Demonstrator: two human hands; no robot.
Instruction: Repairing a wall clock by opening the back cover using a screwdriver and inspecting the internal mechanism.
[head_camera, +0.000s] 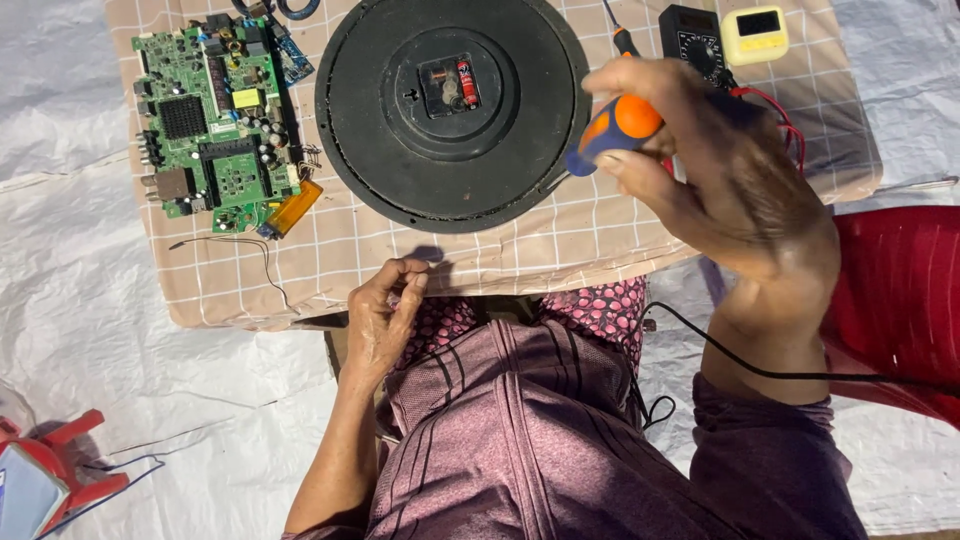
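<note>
Fingers (640, 165) of the right hand (735, 185) are closed around the orange-and-blue handle of a screwdriver (612, 132), held above the worktop (440, 260) at about 3 o'clock from the round black clock back (452, 105); its shaft reaches down toward the disc's rim. Left hand (383, 315) rests at the worktop's near edge, at 6 o'clock from the clock, its fingertips pinched together; whether they hold anything I cannot tell. A battery sits in the clock's central compartment. At 9 o'clock from the clock lies a green circuit board (215, 115). At 2 o'clock sit a black multimeter (695, 40) and a small yellow meter (755, 33).
</note>
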